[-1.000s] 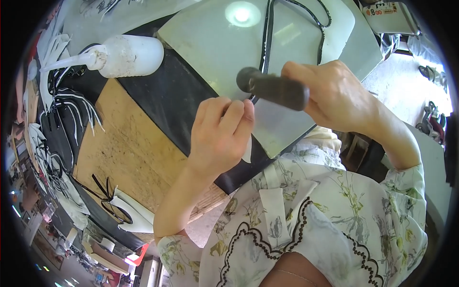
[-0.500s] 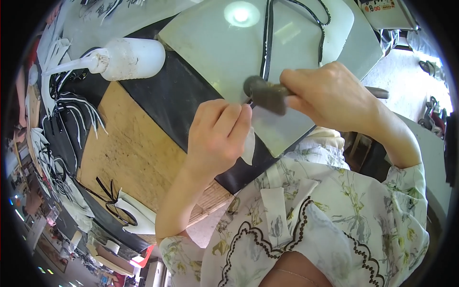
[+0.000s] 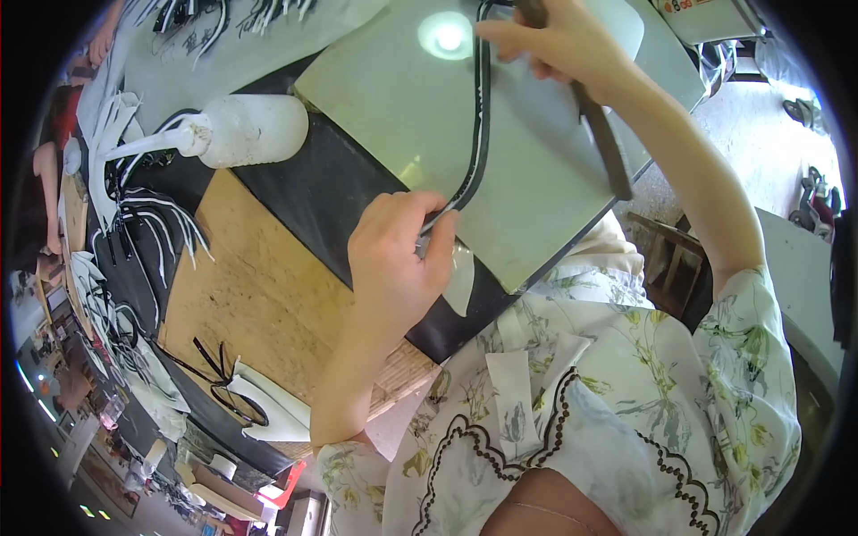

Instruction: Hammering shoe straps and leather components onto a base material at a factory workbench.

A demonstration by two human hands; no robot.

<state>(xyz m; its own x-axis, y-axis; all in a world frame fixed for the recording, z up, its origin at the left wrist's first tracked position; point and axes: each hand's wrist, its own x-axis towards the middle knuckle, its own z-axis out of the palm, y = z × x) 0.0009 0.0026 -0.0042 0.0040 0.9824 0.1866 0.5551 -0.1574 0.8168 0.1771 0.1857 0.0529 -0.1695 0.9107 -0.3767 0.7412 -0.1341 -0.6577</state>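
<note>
A narrow black strip with a white lengthwise stripe point(image 3: 483, 116) runs down a pale, smooth slab point(image 3: 384, 98). My left hand point(image 3: 396, 255) pinches the strip's near end between thumb and fingers, at the slab's left edge. Over the slab's far part, my right hand point(image 3: 563, 45) grips a hammer point(image 3: 606, 147). Its dark handle slants down to the right below the hand, while its head is mostly cut off by the top edge. My right fingertips are close to the strip's far part; whether they touch it I cannot tell.
Left of the slab lies a white squeeze bottle point(image 3: 255, 129) with a long nozzle. A stained brown board point(image 3: 259, 277) covers the near left, with black loops and white material point(image 3: 268, 406) at its corner. Loose black-and-white strips point(image 3: 165, 219) hang farther left.
My right hand has moved up and away with the hammer, off the spot beside my left fingers. More of the strip shows, now curving toward my left hand.
</note>
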